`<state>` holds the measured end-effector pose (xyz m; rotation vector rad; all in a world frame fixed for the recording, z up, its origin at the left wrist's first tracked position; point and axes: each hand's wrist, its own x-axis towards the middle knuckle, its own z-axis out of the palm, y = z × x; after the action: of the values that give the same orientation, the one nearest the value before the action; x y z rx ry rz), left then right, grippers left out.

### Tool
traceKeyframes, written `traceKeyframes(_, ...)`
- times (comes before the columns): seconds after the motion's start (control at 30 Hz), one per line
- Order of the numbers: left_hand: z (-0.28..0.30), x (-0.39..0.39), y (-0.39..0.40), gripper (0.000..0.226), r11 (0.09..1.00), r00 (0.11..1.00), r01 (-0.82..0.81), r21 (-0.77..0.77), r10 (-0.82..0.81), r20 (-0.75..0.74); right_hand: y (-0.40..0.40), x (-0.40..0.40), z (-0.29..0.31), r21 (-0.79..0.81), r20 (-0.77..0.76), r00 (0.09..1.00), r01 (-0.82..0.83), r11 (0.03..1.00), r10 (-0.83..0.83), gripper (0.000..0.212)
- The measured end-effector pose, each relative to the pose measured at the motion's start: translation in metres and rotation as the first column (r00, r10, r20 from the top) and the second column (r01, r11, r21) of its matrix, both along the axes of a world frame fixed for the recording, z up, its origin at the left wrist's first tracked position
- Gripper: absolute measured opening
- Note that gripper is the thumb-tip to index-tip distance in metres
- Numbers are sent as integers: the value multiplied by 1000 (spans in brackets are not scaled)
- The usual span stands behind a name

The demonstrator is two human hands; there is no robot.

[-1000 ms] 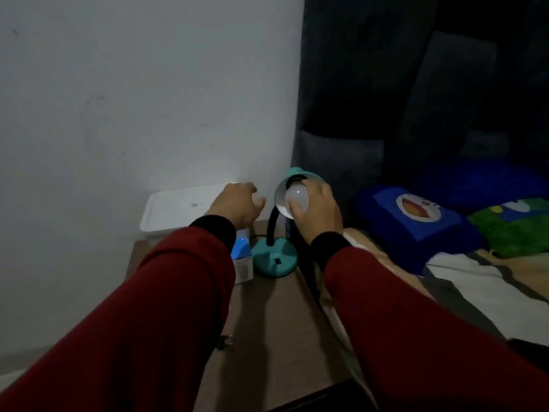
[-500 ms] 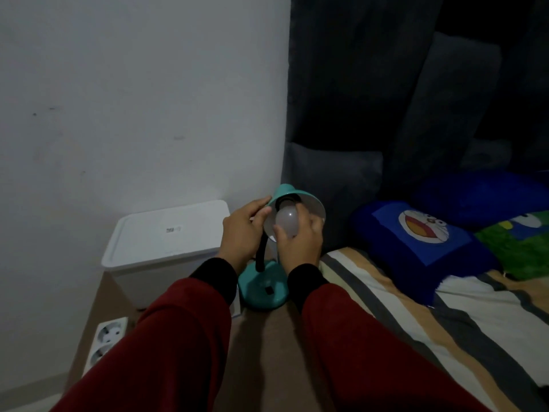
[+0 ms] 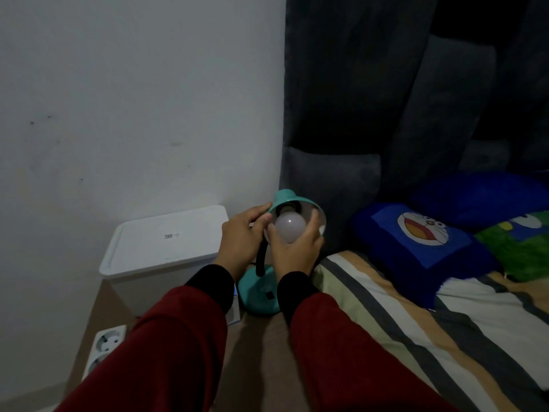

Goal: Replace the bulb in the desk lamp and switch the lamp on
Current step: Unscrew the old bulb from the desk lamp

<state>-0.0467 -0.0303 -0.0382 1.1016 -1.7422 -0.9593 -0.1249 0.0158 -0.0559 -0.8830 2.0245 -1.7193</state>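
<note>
A teal desk lamp stands on the floor by the wall, its round base (image 3: 257,295) beside the bed and its shade (image 3: 289,199) tilted toward me. My left hand (image 3: 240,243) grips the left rim of the shade. My right hand (image 3: 294,251) holds a white round bulb (image 3: 289,227) in the mouth of the shade, just below the dark socket. The bulb is unlit. A black switch sits on the base. A small box (image 3: 234,310) lies partly hidden behind my left sleeve.
A white lidded bin (image 3: 166,242) stands against the wall left of the lamp. A white power strip (image 3: 104,349) lies on the brown floor at lower left. A striped bed (image 3: 416,337) with blue cartoon pillows (image 3: 416,242) fills the right; dark curtains hang behind.
My left hand moved from the bin's lid onto the lamp shade's rim. My head has come lower and nearer, and the right hand stays on the bulb at the shade.
</note>
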Motion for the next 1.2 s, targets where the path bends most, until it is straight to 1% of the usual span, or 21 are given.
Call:
traceKeyframes(0.03, 0, 0, 1, 32, 1000, 1000, -1, 1, 1, 0, 0, 0, 0, -1, 22, 1000, 4, 1000, -4, 82)
traceKeyframes(0.1, 0, 1, 0, 32, 1000, 1000, -12, -5, 12, 17, 2, 0, 1, -14, -74, 997, -22, 1000, 21, 72)
traceKeyframes(0.13, 1, 1, 0, 32, 1000, 999, -16, -10, 16, 30, 3, 0, 1, -26, -121, 992, -40, 999, 37, 72)
traceKeyframes(0.17, 1, 2, 0, 32, 1000, 999, -17, -14, 18, 40, 3, 0, 1, -28, -123, 991, -55, 998, 51, 75)
traceKeyframes(0.2, 1, 2, 0, 32, 1000, 999, -15, -12, 15, 38, 4, 0, 1, -15, -83, 995, -57, 998, 55, 79)
traceKeyframes(0.27, 2, 2, 1, 32, 1000, 999, -11, 1, 11, 31, 4, -1, 1, 16, -46, 998, -50, 999, 50, 77)
traceKeyframes(0.33, 2, 2, 2, 32, 1000, 1000, -17, 6, 17, 26, 5, -1, -1, 2, -132, 989, -68, 998, 67, 68)
traceKeyframes(0.37, 3, 2, 2, 31, 1000, 999, -18, 6, 18, 27, 6, -1, -2, -14, -161, 984, -81, 997, 78, 70)
traceKeyframes(0.47, 4, 2, 3, 31, 1000, 1000, -12, 12, 11, 25, 6, -2, -1, -11, -85, 995, -58, 998, 57, 80)
traceKeyframes(0.5, 4, 1, 2, 32, 1000, 999, -16, 6, 15, 35, 6, -3, 0, -5, -83, 996, -47, 999, 46, 77)
traceKeyframes(0.57, 4, 2, 1, 31, 1000, 999, -23, -1, 23, 49, 5, -2, -1, -5, -153, 986, -69, 998, 67, 69)
traceKeyframes(0.6, 4, 2, 1, 31, 1000, 999, -21, 3, 21, 42, 5, -2, -1, -12, -177, 981, -83, 996, 79, 71)
traceKeyframes(0.7, 3, 2, 1, 31, 1000, 999, -8, 6, 8, 31, 4, -5, 1, 18, -114, 991, -61, 998, 62, 77)
traceKeyframes(0.8, 3, 2, -1, 31, 1000, 999, -18, 7, 17, 36, 4, -7, 3, 47, -223, 971, -84, 995, 92, 62)
traceKeyframes(0.83, 3, 2, -1, 31, 1000, 999, -14, 10, 13, 31, 3, -7, 4, 39, -247, 964, -95, 995, 102, 62)
traceKeyframes(0.87, 3, 1, -2, 31, 1000, 1000, -8, 13, 8, 30, 3, -6, 4, 33, -237, 966, -93, 995, 98, 65)
traceKeyframes(0.93, 3, 1, -1, 31, 1000, 1000, -2, 19, 1, 27, 3, -5, 7, 45, -134, 989, -48, 998, 53, 76)
traceKeyframes(0.97, 3, 0, -2, 31, 1000, 1000, -4, 22, 3, 22, 3, -5, 8, 56, -97, 995, -22, 998, 27, 76)
traceKeyframes(1.0, 3, 0, -2, 31, 1000, 1000, -8, 22, 8, 21, 3, -5, 8, 70, -100, 995, -12, 997, 19, 73)
traceKeyframes(1.13, 4, 2, -4, 30, 1000, 1000, -13, 16, 13, 22, 3, -6, 6, 69, -230, 969, -73, 995, 87, 61)
traceKeyframes(1.2, 5, 0, -3, 31, 1000, 999, -14, 18, 13, 37, 5, -6, 5, 40, -193, 975, -101, 994, 107, 65)
